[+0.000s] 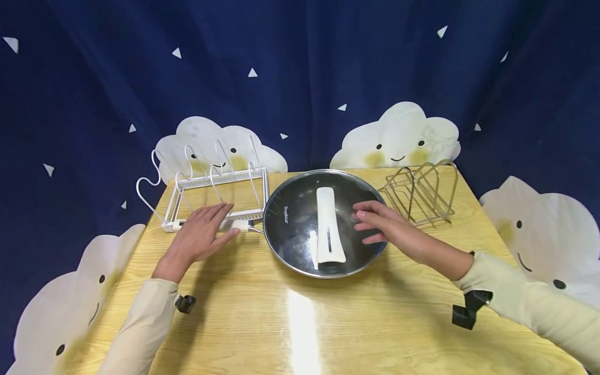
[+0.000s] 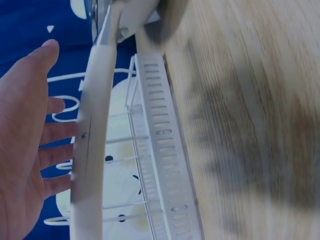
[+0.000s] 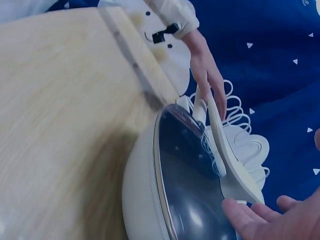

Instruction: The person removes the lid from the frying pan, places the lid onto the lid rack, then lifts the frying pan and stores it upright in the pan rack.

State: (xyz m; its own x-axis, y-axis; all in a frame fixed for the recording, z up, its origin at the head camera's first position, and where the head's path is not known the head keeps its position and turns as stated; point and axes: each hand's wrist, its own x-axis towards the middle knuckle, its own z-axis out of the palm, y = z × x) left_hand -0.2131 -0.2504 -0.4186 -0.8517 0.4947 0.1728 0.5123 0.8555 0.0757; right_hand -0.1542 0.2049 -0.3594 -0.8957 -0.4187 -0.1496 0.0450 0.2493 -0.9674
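Observation:
A white pan (image 3: 142,195) stands mid-table, covered by a dark glass lid (image 1: 292,234) with a long white lid handle (image 1: 326,219). The pan's white handle (image 2: 92,135) points left. My left hand (image 1: 199,233) is over that handle, fingers extended and thumb apart; in the left wrist view the fingers reach past the handle without curling round it. Contact there is hard to tell. Over the lid's right side, my right hand (image 1: 389,227) holds nothing, its fingers slightly bent and apart from the lid handle.
Behind my left hand, a white wire rack (image 1: 265,192) with looped dividers stands at the back left. A metal wire rack (image 1: 438,208) is at the back right, close to the pan. A dark blue curtain (image 1: 300,62) with cloud shapes hangs behind the wooden table (image 1: 253,323).

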